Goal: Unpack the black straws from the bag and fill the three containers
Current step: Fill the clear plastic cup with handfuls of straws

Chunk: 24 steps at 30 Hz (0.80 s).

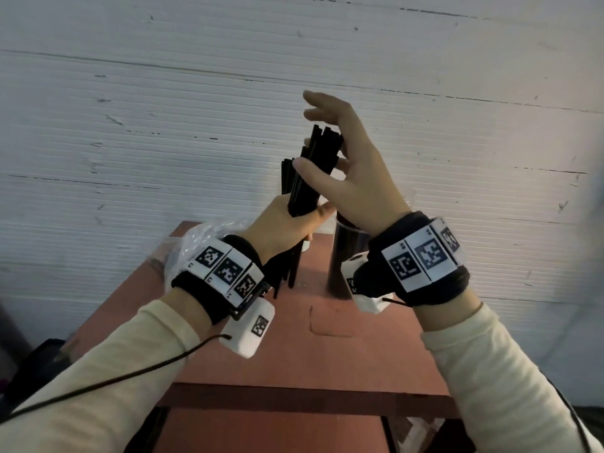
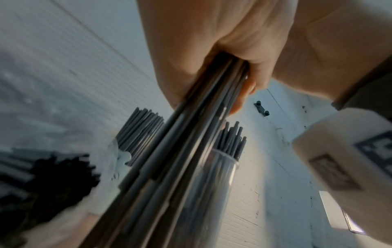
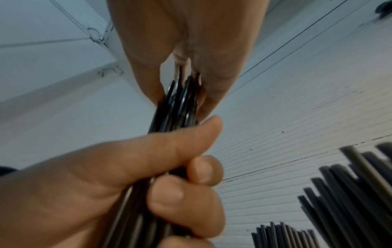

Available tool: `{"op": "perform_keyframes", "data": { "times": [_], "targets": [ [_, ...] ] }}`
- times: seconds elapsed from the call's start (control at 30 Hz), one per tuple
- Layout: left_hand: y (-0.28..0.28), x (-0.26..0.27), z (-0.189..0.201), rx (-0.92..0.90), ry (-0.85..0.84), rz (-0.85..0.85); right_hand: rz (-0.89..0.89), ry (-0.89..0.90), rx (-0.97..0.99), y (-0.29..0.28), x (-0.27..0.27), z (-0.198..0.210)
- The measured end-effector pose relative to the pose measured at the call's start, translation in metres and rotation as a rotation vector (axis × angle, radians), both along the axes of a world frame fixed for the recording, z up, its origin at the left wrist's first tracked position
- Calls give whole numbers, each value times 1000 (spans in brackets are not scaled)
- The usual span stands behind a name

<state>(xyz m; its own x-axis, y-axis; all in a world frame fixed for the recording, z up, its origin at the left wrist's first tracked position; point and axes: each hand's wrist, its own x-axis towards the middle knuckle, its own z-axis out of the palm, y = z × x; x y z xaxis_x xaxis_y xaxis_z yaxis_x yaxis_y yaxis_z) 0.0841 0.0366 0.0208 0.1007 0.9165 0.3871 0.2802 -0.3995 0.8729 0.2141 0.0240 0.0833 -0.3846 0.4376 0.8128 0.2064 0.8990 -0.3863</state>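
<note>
My left hand (image 1: 284, 220) grips a thick bundle of black straws (image 1: 310, 178) round its middle and holds it upright above the table. My right hand (image 1: 353, 178) pinches the bundle's upper ends between thumb and a lower finger, its other fingers spread above. In the right wrist view the right hand (image 3: 180, 33) closes on the straw tips (image 3: 180, 94) above the left hand (image 3: 106, 167). A clear cylinder container (image 1: 340, 256) full of straws stands below my right wrist. The left wrist view shows that container (image 2: 212, 176), a second filled one (image 2: 140, 134), and the bundle (image 2: 169, 167).
A crumpled clear plastic bag (image 1: 196, 243) with more black straws (image 2: 53, 176) lies at the table's far left. The red-brown table (image 1: 294, 348) is narrow, with a white ribbed wall (image 1: 163, 125) close behind it. Straws from the filled containers (image 3: 350, 184) stick up at the right.
</note>
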Motion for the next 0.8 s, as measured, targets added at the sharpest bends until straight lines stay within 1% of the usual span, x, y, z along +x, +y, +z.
{"op": "perform_keyframes", "data": {
  "times": [0.07,0.1,0.2,0.27,0.33,0.43,0.53,0.63,0.73,0.8],
  "targets": [
    [1,8,-6,-40,-56,-102,-30,-10,22,5,-1,-4],
    [2,11,-11,-67,-80,-130,-55,-43,11,8,0,-9],
    [5,13,-31,-156,-148,-167,-154,-265,-29,17,3,-29],
    [9,12,-43,-221,-154,-185,-182,-353,-70,21,4,-40],
    [13,12,-51,-263,-110,-187,-182,-333,-84,22,5,-43],
    [14,14,-54,-268,-88,-213,-210,-282,-35,25,4,-42],
    [16,14,-56,-264,-66,-230,-251,-323,-34,30,7,-43],
    [20,11,-63,-360,-52,-251,-254,-393,-64,32,10,-52],
    [20,12,-69,-485,-18,-284,-232,-356,-62,29,12,-57],
    [18,12,-67,-514,40,-271,-198,-356,-79,26,14,-56]
  ]
}}
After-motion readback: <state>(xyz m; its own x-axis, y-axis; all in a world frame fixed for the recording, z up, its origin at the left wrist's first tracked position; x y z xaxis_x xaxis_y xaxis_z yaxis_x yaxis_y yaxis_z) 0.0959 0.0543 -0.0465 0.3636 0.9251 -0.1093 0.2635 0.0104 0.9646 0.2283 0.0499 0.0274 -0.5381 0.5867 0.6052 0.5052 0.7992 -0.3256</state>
